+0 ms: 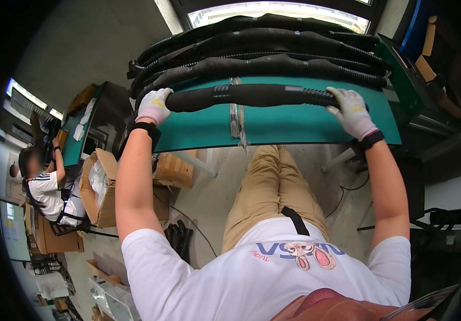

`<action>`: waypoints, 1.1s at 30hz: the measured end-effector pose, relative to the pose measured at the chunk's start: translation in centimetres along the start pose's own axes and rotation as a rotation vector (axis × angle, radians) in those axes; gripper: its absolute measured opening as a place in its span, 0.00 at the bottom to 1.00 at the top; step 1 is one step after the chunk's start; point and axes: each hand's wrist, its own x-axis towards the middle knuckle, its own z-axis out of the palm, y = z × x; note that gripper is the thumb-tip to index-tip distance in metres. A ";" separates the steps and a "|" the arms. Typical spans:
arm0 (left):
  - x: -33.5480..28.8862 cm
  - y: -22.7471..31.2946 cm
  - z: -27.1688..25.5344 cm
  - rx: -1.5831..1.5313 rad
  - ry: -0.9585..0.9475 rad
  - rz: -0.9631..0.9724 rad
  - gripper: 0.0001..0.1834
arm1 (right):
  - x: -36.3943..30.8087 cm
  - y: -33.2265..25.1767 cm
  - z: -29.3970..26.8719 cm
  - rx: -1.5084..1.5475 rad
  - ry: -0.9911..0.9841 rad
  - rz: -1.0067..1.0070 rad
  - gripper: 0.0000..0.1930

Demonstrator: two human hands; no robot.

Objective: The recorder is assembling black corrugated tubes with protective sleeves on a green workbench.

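A black corrugated hose with a dark foam-like sleeve lies crosswise along the near part of a green-topped table. My left hand, in a white glove, is closed round its left end. At the right end, where the ribs show, my right hand grips it, also gloved, with the thumb on the near side. Both wrists carry black bands. Several similar black sleeved hoses lie side by side behind it. Under the held hose, a strip of clear wrapping or tape crosses the table and hangs over the near edge.
Open cardboard boxes stand on the floor at the left, near another table where a person sits. A dark cable runs over the floor. Another green surface with cardboard on it adjoins at the right.
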 end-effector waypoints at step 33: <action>-1.1 -3.4 4.0 -0.033 -0.125 -0.256 0.41 | -11.6 13.2 -1.4 0.087 -0.098 0.241 0.43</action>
